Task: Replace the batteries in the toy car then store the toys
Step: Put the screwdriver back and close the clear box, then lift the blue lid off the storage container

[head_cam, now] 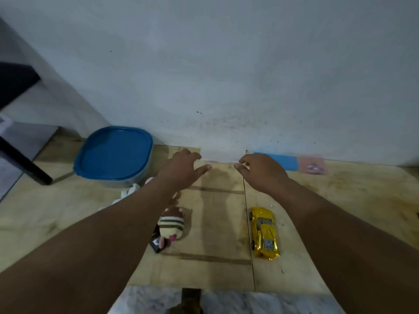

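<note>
A shiny yellow toy car lies on the wooden floor, right of centre, nose pointing away from me. A striped plush toy lies left of it, partly under my left forearm, with a small black object at its near end. My left hand and my right hand are stretched forward above the floor near the wall, fingers loosely spread, holding nothing. A grey container with a blue lid stands at the wall, left of my hands.
A white soft toy peeks out by the container. A blue and pink flat pack lies against the grey wall on the right. Dark furniture legs stand at far left. A marble step edge is nearest me.
</note>
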